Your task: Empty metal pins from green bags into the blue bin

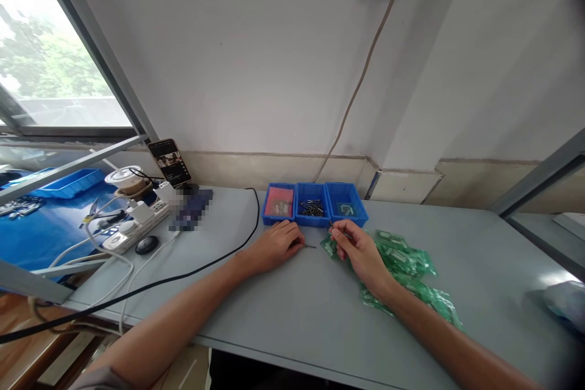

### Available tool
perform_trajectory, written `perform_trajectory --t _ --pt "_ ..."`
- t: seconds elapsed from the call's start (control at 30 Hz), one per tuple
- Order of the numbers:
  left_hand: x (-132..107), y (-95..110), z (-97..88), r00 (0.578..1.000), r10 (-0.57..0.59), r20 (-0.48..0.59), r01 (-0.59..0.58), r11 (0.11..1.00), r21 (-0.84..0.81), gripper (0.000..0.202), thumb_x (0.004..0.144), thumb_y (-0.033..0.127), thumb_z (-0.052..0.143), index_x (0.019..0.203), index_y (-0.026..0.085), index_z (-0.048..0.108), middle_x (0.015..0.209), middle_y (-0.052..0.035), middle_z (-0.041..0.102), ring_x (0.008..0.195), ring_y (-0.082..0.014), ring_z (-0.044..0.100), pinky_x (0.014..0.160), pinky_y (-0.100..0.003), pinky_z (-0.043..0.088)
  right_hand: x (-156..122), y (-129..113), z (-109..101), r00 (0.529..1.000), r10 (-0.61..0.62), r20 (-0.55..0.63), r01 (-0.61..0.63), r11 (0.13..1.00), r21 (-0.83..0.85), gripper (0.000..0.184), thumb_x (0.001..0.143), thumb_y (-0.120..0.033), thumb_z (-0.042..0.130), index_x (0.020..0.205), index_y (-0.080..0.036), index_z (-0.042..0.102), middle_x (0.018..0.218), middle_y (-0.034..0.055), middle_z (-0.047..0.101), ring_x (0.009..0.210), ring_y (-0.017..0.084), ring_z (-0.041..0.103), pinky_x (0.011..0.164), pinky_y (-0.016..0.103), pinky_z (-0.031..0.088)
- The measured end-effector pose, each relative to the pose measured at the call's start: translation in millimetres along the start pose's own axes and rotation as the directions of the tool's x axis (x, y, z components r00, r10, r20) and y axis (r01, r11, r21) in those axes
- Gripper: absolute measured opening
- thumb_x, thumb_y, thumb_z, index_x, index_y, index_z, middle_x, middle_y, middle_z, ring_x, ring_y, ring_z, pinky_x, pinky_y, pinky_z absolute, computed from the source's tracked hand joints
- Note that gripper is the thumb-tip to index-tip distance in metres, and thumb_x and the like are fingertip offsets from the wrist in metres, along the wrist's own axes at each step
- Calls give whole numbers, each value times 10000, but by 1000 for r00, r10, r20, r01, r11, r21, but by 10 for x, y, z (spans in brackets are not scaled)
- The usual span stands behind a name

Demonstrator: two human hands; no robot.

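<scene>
My left hand (276, 248) rests on the grey table with its fingers closed around a thin metal pin (310, 247), whose shaft sticks out to the right. Thumb and fingers of my right hand (359, 250) are pinched together at the front of the right blue bin (361, 219). A tiny dark tip shows at that pinch, too small to name. Below the right fingers lies a small green plastic packet (327, 246). More green packets (406, 262) are heaped beside and under my right forearm. Dark metal screw-like pieces (312, 208) fill the middle blue bin (299, 218).
The left blue bin (265, 218) holds a pink sheet (278, 196) and small packets. A black cable (183, 276) crosses the table under my left arm. Leftward are a power strip (132, 228), a black round object (147, 245) and a propped phone (170, 161).
</scene>
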State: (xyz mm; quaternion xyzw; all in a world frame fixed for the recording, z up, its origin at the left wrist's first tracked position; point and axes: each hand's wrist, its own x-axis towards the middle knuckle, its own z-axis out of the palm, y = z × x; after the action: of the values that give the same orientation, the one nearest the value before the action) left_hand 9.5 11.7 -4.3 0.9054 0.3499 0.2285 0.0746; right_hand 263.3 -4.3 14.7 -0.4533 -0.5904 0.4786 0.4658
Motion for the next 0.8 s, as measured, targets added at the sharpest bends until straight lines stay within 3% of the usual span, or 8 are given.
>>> perform_trajectory --t 0.2,0.37,0.57,0.8 --pt "-6 -22 7 1000 21 -20 -21 999 -37 128 1088 253 518 1015 190 602 1016 -50 661 979 -198 592 900 -321 474 -7 -20 -25 999 24 39 -28 993 118 456 902 -664 703 978 -215 704 862 31 623 602 134 465 571 294 405" --pt "-4 -9 2 1000 2 -17 -3 1000 -31 132 1084 261 516 1015 191 605 1021 -59 653 991 -207 594 895 -327 480 -18 -27 -17 1000 10 7 -11 994 107 472 893 -675 707 973 -211 683 887 35 628 588 126 463 570 298 408" --pt "-10 20 -16 1000 -12 -19 12 1000 -25 137 1092 276 503 1020 193 585 1021 -54 646 978 -203 592 873 -315 482 -34 -29 11 999 -19 29 18 999 29 440 923 -665 675 957 -229 622 620 -50 516 573 149 463 614 301 380" --pt "-12 44 -37 999 -21 -24 20 999 -48 163 1118 260 453 1029 187 568 1041 -56 646 976 -198 584 881 -318 477 -31 -44 12 1000 -6 -8 7 999 31 479 899 -701 676 926 -227 612 615 -49 518 554 149 456 605 306 384"
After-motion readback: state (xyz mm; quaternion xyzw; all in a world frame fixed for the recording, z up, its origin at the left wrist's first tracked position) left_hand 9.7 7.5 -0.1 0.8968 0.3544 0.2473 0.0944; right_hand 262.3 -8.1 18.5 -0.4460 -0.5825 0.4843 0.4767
